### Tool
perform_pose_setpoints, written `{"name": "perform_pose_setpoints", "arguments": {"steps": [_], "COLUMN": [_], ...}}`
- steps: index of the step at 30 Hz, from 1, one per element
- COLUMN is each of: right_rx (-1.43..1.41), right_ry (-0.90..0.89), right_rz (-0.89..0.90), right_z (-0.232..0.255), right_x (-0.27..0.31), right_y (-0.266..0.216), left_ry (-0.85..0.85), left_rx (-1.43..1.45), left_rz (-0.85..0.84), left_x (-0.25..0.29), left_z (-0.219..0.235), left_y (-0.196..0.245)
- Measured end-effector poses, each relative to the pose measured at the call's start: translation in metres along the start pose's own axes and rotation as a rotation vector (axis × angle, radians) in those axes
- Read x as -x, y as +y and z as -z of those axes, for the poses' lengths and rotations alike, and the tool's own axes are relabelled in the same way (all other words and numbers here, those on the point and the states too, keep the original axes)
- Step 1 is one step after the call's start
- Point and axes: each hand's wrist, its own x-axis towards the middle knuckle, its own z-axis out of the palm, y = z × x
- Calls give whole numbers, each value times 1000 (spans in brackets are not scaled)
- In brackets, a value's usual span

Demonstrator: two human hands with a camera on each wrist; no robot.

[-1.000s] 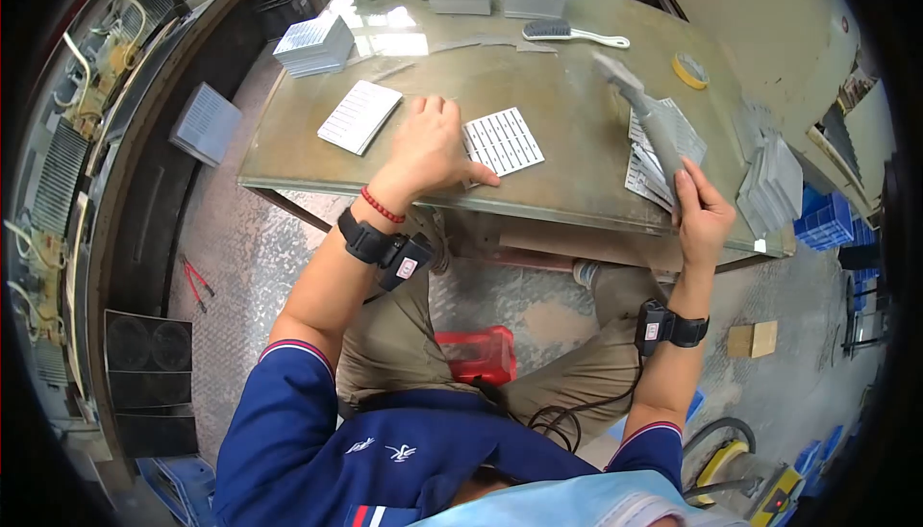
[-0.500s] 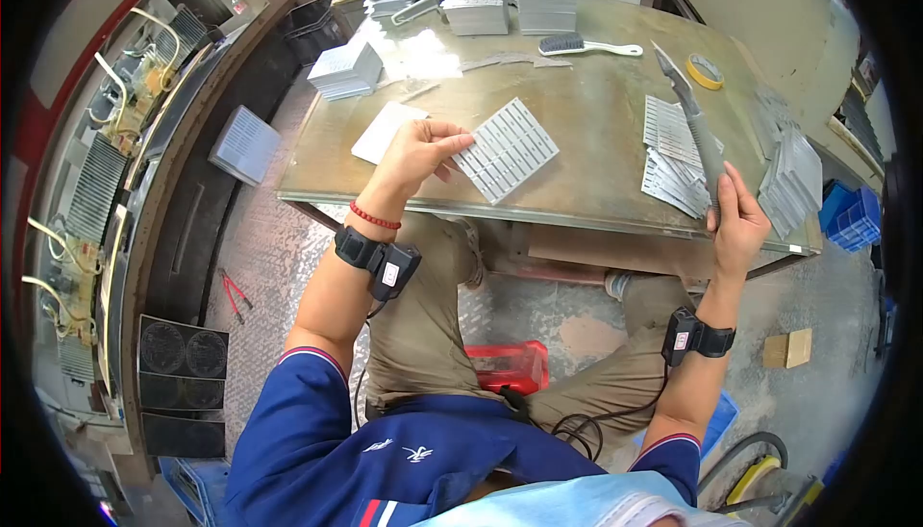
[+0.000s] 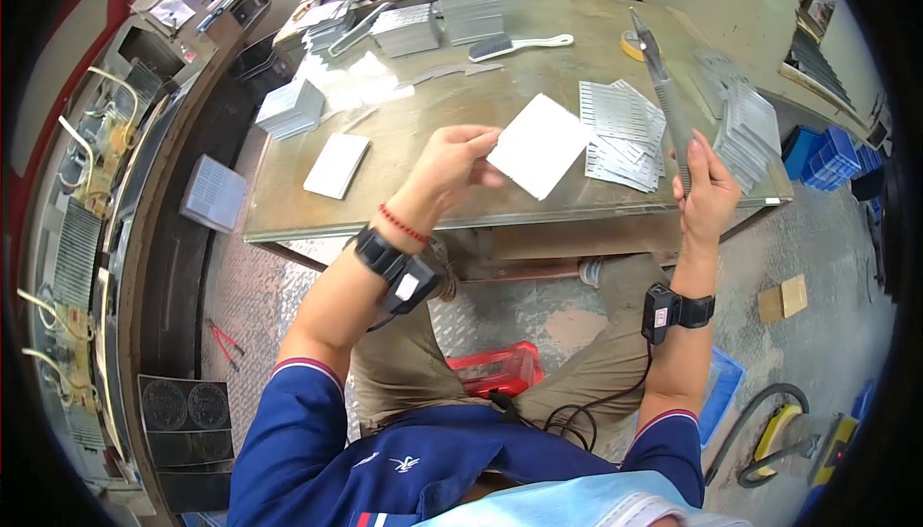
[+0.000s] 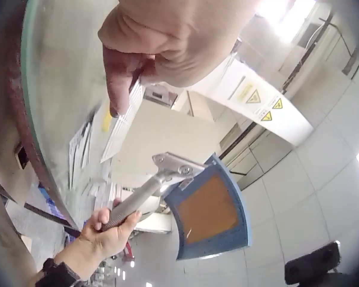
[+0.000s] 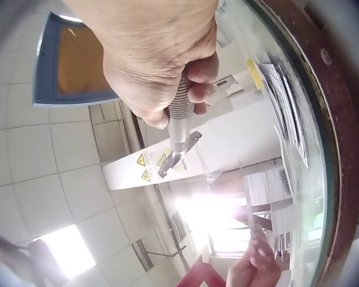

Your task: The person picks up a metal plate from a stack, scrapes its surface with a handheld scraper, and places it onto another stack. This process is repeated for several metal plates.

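Note:
My left hand (image 3: 452,162) pinches a thin square white card (image 3: 540,147) at its left corner, above the front part of the table. The card's plain white face shows. My right hand (image 3: 710,190) grips a scraper (image 3: 666,94) by its grey ridged handle, blade end raised and pointing away from me. In the left wrist view its flat metal head (image 4: 178,167) is plain to see. A loose pile of slotted cards (image 3: 620,133) lies between the two hands on the table. A neat short stack of white cards (image 3: 336,165) rests at the left.
Along the back stand tall stacks of cards (image 3: 469,3) and a white-handled brush (image 3: 519,45). Another stack (image 3: 290,109) sits at the left edge, and fanned cards (image 3: 748,133) lie at the right. Yellow tape (image 3: 632,45) is behind the scraper.
The left hand has lifted the slotted card off the table, turned it over to its plain face and brought it rightward toward the loose pile. The right hand still holds the scraper upright.

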Motion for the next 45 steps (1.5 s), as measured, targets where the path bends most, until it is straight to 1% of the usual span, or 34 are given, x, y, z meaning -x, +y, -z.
{"name": "perform_pose_setpoints", "arguments": {"steps": [2,4,5,6,8,9,10,11,13,14,15,16,17,20,21,23,24,26,27,28,30,31,32,34,35,36,38,40,42,44,45], "right_rx": [-3,46,22,23,17,14,17,23,26,27,24,12,1,-19,-13,-21,-13,4,11,36,51,59,65,64,67,72,72,90,118,146,162], "right_ry": [-3,17,16,22,39,49,50,47,45,40,44,38,32,17,17,3,-2,-3,-10,-6,-16,4,23,10,9,11,7,13,8,-3,-27], "right_rz": [13,-8,10,16,15,13,9,2,-3,2,4,0,-3,-13,-13,-13,-13,-8,-9,-20,-34,-20,-11,-38,-34,-28,-33,-8,-18,-27,-3], "right_z": [1,-1,1,2,5,6,7,8,6,5,4,4,2,-3,-4,-6,-7,-9,-9,-9,-10,-9,-7,-1,2,2,-1,-5,-6,-9,-9], "right_x": [0,3,2,1,0,-1,-2,-1,1,1,1,1,1,2,3,3,3,4,4,5,5,5,4,1,-1,-1,0,2,4,7,9], "right_y": [-1,-7,-4,-3,0,1,1,1,-2,-4,-3,-3,-3,-2,-1,3,5,7,7,6,7,8,10,15,16,15,12,10,11,12,12], "left_ry": [-166,-332,-348,-357,-245,-172,-101,-27,173,378,558,635,686,662,657,564,562,629,603,604,608,644,666,737,750,759,678,585,455,409,356], "left_rx": [158,333,319,317,105,-110,-199,-284,-586,-772,-987,-1203,-1408,-1508,-1504,-1481,-1472,-1469,-1422,-1415,-1418,-1409,-1416,-1393,-1400,-1407,-1320,-1374,-1318,-1479,-1520], "left_rz": [-141,-171,-112,-113,-135,-242,-292,-342,-415,-591,-534,-553,-502,-155,-153,47,51,-119,-48,-45,-113,-202,-184,-244,-328,-314,-387,-525,-482,-420,-421], "left_x": [-22,-38,-47,-48,-46,-48,-42,-34,-22,-25,2,8,20,58,64,71,73,78,78,76,76,77,78,81,83,86,84,74,67,58,57], "left_z": [-31,-56,-59,-60,-55,-41,-26,-9,40,79,84,121,147,180,185,192,193,193,189,191,198,199,200,189,183,171,140,116,80,52,41], "left_y": [5,6,4,2,-3,-5,-1,3,8,-3,13,11,11,8,5,-1,-4,-9,-4,-5,-4,-4,-2,9,12,15,21,9,-3,-14,-15]}}
